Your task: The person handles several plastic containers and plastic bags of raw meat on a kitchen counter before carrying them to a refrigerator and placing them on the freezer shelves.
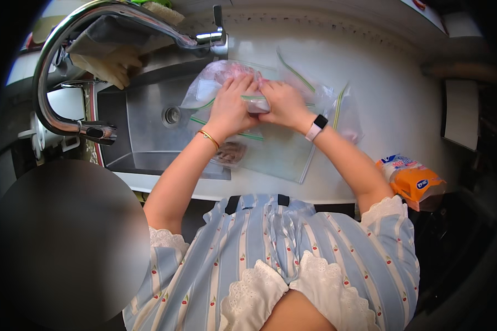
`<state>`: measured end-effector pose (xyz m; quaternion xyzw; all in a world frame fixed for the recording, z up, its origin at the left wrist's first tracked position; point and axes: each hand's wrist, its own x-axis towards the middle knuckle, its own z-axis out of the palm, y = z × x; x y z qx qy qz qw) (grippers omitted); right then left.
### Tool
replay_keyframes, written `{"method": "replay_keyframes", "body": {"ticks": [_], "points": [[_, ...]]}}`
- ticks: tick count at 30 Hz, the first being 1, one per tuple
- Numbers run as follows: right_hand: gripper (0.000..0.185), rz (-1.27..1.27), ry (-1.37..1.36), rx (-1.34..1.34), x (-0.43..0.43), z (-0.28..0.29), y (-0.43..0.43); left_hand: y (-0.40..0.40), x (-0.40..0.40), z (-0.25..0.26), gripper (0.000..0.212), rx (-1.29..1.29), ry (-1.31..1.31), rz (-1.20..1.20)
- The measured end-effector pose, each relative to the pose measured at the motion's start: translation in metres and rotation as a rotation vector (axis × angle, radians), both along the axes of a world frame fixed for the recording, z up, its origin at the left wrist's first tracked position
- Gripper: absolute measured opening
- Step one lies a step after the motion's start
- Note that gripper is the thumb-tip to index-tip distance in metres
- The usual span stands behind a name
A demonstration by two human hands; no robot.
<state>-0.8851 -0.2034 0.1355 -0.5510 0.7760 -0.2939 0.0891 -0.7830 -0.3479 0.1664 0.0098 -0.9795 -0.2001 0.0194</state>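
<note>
My left hand (pixel 235 103) and my right hand (pixel 285 104) meet over a clear zip bag with a green-edged seal (pixel 253 98), their fingers closed on its plastic. Behind and left of them lies a larger clear plastic bag (pixel 205 80) with pinkish contents and a white label. Another zip bag, holding something brown (pixel 231 153), rests below my left wrist at the sink's edge. More green-sealed zip bags (pixel 302 74) (pixel 347 118) lie to the right. Under the bags is a translucent board or sheet (pixel 288 161). The fingertips are partly hidden by the plastic.
A steel sink (pixel 149 132) lies on the left, with a tall chrome faucet (pixel 45 70) arching over it. Rubber gloves (pixel 107 66) and a grey cloth (pixel 112 35) hang behind it. An orange and white package (pixel 414 178) sits on the counter (pixel 381 107) by my right elbow.
</note>
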Motion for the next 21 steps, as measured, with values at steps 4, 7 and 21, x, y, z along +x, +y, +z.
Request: {"method": "replay_keyframes", "body": {"ticks": [4, 7, 21], "points": [[0.05, 0.065, -0.085, 0.055, -0.009, 0.003, -0.004, -0.001, 0.002, -0.003, 0.064, -0.052, 0.035, -0.041], [0.049, 0.113, -0.105, 0.197, -0.013, 0.008, -0.008, -0.001, 0.001, -0.004, 0.055, -0.042, 0.044, -0.056], [0.049, -0.167, 0.307, 0.32, -0.064, 0.013, 0.039, 0.0, 0.003, 0.003, 0.049, -0.054, -0.045, -0.06]]}}
